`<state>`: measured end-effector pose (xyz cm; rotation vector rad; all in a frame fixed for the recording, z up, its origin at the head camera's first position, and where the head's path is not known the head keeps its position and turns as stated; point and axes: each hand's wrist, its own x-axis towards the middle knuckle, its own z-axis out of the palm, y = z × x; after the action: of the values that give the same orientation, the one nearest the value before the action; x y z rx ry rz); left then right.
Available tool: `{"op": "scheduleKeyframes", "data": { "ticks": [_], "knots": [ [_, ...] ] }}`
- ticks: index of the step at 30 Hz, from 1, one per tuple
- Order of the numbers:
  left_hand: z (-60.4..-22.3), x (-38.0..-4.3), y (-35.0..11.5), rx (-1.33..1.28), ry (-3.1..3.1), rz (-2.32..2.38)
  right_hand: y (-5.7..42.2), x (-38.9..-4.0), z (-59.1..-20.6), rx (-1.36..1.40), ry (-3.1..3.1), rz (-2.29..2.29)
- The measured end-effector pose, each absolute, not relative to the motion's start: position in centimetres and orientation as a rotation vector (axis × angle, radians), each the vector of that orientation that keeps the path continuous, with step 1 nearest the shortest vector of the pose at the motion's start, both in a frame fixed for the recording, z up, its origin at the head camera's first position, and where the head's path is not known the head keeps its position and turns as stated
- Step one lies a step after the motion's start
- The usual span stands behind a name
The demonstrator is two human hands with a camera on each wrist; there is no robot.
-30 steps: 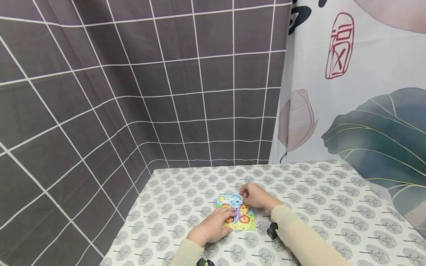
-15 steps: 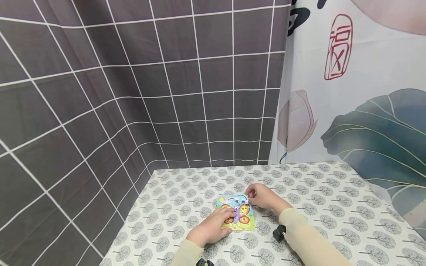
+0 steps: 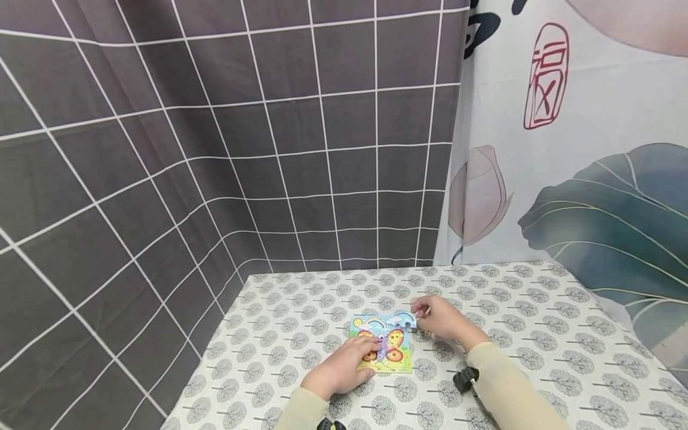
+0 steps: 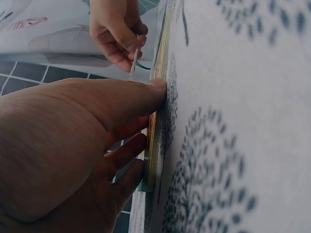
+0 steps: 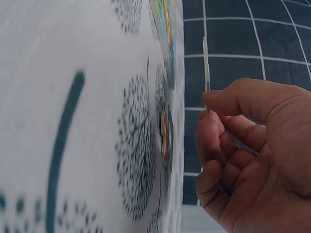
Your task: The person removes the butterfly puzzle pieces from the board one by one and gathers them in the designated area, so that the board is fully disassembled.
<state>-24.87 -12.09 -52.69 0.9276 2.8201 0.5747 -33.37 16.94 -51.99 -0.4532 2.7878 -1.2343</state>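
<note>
A butterfly jigsaw puzzle [image 3: 395, 361] lies on the patterned cloth in the head view. My left hand [image 3: 344, 365] rests on its left part, fingers spread across the picture and thumb at the near edge. The left wrist view shows that thumb tip at the edge of the thin puzzle [image 4: 154, 128]. My right hand [image 3: 443, 319] pinches a pale blue puzzle piece [image 3: 404, 321] between thumb and fingers, at the puzzle's far right corner. Seen edge-on in the right wrist view, the puzzle piece [image 5: 206, 63] is raised off the cloth.
A small colourful piece [image 5: 165, 133] lies on the cloth below my right hand, partly showing in the head view too. Tree-print cloth [image 3: 301, 334] covers the table. A dark grid curtain [image 3: 322, 179] and a white printed curtain [image 3: 494, 119] hang behind it.
My right hand has moved right, drawing the pale blue puzzle piece from over the puzzle to past its far right corner. My left hand stays in place.
</note>
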Motion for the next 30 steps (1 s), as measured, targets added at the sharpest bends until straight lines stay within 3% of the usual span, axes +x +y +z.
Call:
{"op": "scheduleKeyframes", "data": {
  "ticks": [30],
  "knots": [
    [-52.7, -24.6, -12.2, 0.886, 2.802, 0.626, 23.9, -33.2, -53.1, -0.301, 2.749, -1.356]
  ]
}}
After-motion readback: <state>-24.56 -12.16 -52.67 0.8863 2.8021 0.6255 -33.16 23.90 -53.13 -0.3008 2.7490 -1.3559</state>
